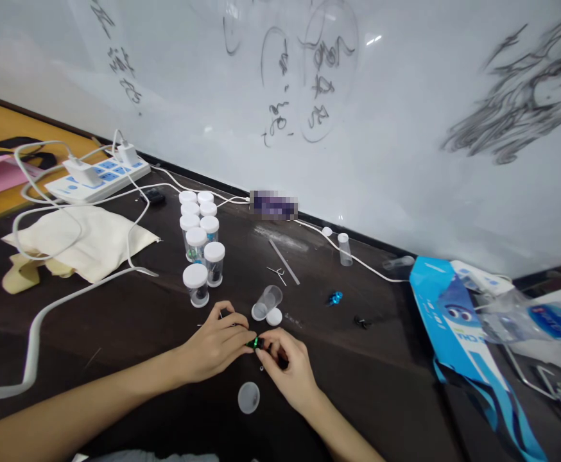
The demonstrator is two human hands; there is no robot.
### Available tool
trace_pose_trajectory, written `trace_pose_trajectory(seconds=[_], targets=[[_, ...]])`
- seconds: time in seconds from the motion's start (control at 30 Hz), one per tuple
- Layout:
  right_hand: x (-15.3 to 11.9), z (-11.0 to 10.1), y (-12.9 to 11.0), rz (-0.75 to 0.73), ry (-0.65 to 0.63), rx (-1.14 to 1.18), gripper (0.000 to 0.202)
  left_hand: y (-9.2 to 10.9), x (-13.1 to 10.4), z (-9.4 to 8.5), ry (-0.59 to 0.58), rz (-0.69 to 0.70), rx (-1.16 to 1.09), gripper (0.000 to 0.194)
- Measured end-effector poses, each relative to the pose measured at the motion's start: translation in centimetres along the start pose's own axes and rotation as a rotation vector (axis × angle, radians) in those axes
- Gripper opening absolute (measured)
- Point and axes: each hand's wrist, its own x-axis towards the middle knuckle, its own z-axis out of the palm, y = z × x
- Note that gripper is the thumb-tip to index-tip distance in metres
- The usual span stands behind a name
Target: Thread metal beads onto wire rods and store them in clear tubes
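Observation:
A small black part with a bright green section point(256, 342) sits between my two hands, just above the dark table. My left hand point(220, 346) is closed, its fingertips on the part's left end. From the other side, the thumb and fingers of my right hand point(287, 369) pinch it. A thin metal rod pokes out by my left hand, partly hidden by the fingers. Just beyond the hands, a clear tube point(269, 299) lies tipped beside a white cap point(274, 317). Nearer me is a round clear cup point(248, 398), and a tiny ring-like piece lies between it and my hands.
White-capped jars point(196, 277) stand in two rows left of centre. Small hex keys point(278, 274), blue pieces point(335, 298) and black pieces point(361, 322) lie on the table. A power strip point(102, 176) and looping cables are left; a blue bag point(434, 289) and bottle point(550, 319) are right.

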Motion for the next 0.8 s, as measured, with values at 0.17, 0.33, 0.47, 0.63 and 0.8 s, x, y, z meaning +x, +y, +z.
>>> trace_pose_trajectory(seconds=[0.17, 0.33, 0.47, 0.63, 0.8], targets=[[0.08, -0.17, -0.10, 0.012, -0.017, -0.002, 0.005, -0.04, 0.07, -0.07, -0.009, -0.002, -0.005, 0.014], [0.24, -0.33, -0.22, 0.018, -0.027, -0.010, 0.009, -0.07, -0.01, 0.00, -0.003, 0.004, 0.005, 0.015], [0.25, -0.38, -0.23, 0.016, -0.028, -0.014, 0.016, -0.13, -0.02, 0.00, 0.000, 0.004, 0.002, 0.015], [0.08, -0.45, -0.10, 0.013, 0.011, -0.007, 0.017, -0.16, -0.09, 0.02, 0.003, 0.003, 0.001, 0.014], [0.09, -0.51, -0.29, -0.012, 0.007, -0.007, 0.017, -0.12, -0.12, 0.10, -0.005, 0.006, 0.007, 0.014]])
